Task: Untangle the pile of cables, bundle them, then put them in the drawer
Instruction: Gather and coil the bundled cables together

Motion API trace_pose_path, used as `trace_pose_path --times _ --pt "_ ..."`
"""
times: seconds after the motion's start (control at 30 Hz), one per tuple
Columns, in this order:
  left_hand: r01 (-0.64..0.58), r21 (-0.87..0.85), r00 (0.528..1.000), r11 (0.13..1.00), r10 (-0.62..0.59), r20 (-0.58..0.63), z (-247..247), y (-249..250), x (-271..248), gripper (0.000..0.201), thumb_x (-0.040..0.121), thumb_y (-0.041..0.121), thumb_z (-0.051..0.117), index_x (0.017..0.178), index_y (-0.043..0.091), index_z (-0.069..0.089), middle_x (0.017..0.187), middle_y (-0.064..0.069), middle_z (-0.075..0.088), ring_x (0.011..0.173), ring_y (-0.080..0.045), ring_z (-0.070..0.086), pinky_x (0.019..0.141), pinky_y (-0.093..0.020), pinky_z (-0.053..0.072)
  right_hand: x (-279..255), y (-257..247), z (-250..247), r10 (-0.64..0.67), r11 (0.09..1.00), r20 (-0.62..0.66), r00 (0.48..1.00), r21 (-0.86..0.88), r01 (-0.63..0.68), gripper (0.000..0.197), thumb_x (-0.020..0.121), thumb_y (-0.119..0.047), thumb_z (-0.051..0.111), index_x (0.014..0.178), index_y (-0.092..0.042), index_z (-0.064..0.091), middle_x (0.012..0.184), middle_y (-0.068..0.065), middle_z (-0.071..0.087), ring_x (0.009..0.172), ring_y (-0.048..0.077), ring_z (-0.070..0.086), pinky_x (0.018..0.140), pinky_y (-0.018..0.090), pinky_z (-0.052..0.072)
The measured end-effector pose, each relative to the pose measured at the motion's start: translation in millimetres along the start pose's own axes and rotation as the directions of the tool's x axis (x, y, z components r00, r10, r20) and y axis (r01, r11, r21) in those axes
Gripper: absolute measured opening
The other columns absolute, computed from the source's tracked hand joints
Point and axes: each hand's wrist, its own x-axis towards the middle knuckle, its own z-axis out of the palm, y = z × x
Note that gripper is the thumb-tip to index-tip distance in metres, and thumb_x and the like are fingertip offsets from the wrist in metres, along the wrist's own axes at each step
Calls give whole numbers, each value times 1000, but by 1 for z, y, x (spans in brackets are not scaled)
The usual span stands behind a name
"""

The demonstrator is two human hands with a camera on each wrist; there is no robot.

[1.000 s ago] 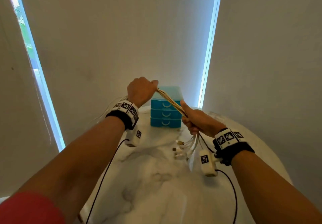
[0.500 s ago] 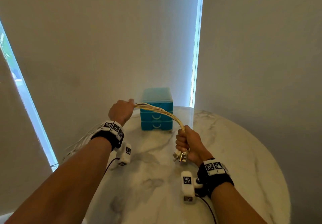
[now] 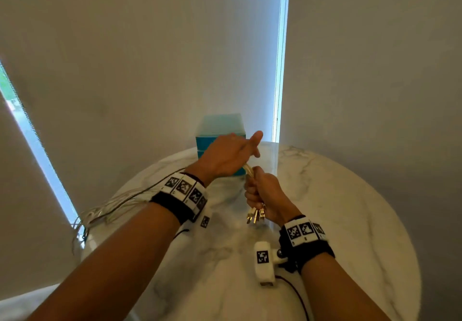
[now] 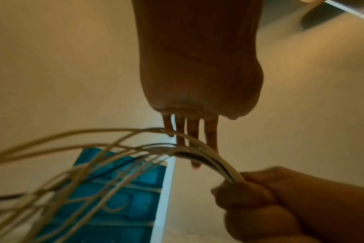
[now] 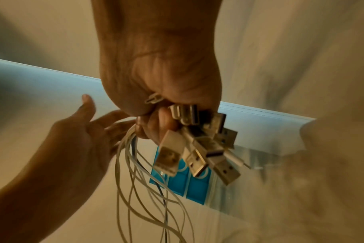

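Observation:
My right hand (image 3: 260, 190) grips a bundle of several white cables (image 3: 248, 170) in a fist above the marble table. Their USB plugs (image 3: 255, 214) stick out below the fist and fan out in the right wrist view (image 5: 197, 152). My left hand (image 3: 230, 155) hovers just above and left of that fist with fingers straight and thumb raised. The cables (image 4: 208, 157) arch across its fingers (image 4: 192, 134) and into the right hand (image 4: 270, 197). The loose lengths (image 3: 120, 205) trail left past my left wrist and off the table edge. A blue drawer unit (image 3: 220, 125) stands behind the hands, drawers closed.
The round white marble table (image 3: 350, 208) sits in a corner between pale blinds. The drawer unit (image 5: 187, 185) is at its far edge, near a bright window gap (image 3: 280, 70). A dark sensor lead (image 3: 297, 295) runs from my right wrist.
My left hand let go of the cables, opened, and moved right until it sits next to the right fist. The right hand keeps its grip near the plugs.

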Motion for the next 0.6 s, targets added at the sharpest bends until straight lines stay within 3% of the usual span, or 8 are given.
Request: trace_pose_path --times 0.07,0.17,0.27,0.37,0.43,0.47,0.53,0.6 --pt "148 -30 982 989 -143 123 16 5 -3 79 107 71 10 73 26 66 77 5 68 76 -10 63 83 -36 52 -4 -3 -3 -16 1000 -29 999 9 17 46 114 -33 31 70 -20 41 56 -2 31 47 12 23 45 28 20" --pt "258 -30 964 966 -255 68 33 -6 -9 74 109 69 21 62 21 52 62 6 53 59 -10 51 61 -31 38 -8 -7 -10 -40 996 -71 997 77 45 50 115 -34 37 67 -19 43 56 -2 31 46 11 24 42 26 22" --pt "292 -161 953 943 -301 -29 41 -12 -8 71 112 60 27 62 16 54 61 1 53 56 -14 49 60 -31 36 -9 -10 -8 -85 981 -18 996 175 87 55 113 -49 46 69 -16 53 57 -1 31 45 11 24 40 24 24" --pt "276 -318 945 907 -316 -81 40 -20 -2 55 113 36 36 63 15 45 61 -5 50 58 -18 44 63 -37 36 -9 -10 -3 -139 966 145 980 239 102 54 111 -55 43 95 -9 68 59 0 29 44 10 23 39 22 26" --pt "262 -357 949 897 -307 -76 33 -22 0 52 112 29 39 62 15 42 56 -3 47 54 -16 40 61 -38 34 -10 -9 -3 -174 960 250 952 258 108 54 112 -54 38 108 -8 67 61 1 29 44 10 27 42 23 35" --pt "254 -363 952 897 -298 -71 28 -21 0 54 111 29 41 59 15 43 52 1 46 51 -14 39 61 -36 35 -11 -7 -2 -183 956 304 935 277 98 52 113 -52 37 108 -8 65 62 1 32 47 11 33 48 26 42" --pt "216 -350 967 911 -251 -54 18 -19 -1 58 110 33 44 55 15 45 48 6 45 48 -12 39 61 -35 36 -12 -3 -3 -183 942 415 891 332 39 47 116 -44 35 102 -9 63 68 2 44 61 15 52 71 34 56" --pt "163 -277 985 947 -174 -15 12 -16 -5 61 111 39 46 55 15 47 50 5 44 48 -12 40 59 -32 35 -11 2 -6 -180 929 507 843 370 -24 43 117 -35 31 100 -9 61 78 4 55 82 21 64 92 41 57"
